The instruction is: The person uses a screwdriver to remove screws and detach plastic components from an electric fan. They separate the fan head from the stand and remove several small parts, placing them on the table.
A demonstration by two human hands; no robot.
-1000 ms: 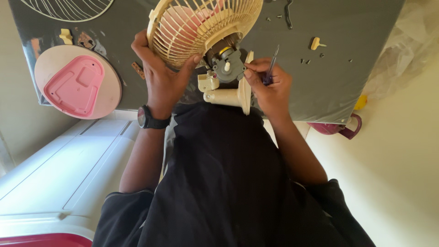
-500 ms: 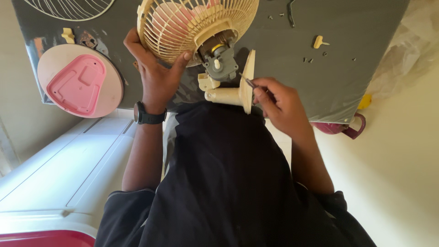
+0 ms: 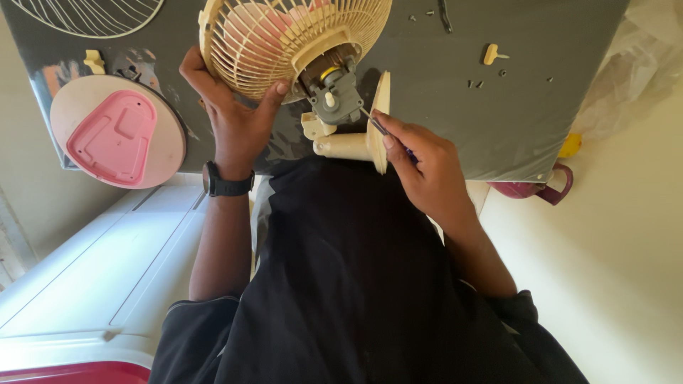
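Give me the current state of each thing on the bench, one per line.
Fan cage: tilted, gripped at its rim by the left hand.
Fan motor: exposed, rear cover off.
Screwdriver: held in the right hand, tip at the motor.
Cream stand piece: lying on its side.
Round base: flat, pink plate up.
Screws: loose on the grey tabletop.

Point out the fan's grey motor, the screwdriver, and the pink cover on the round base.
grey motor (image 3: 334, 96), head view, on the middle of its housing.
screwdriver (image 3: 375, 122), head view, on the metal shaft near the right hand's fingers.
pink cover (image 3: 114, 139), head view, on its flat centre.
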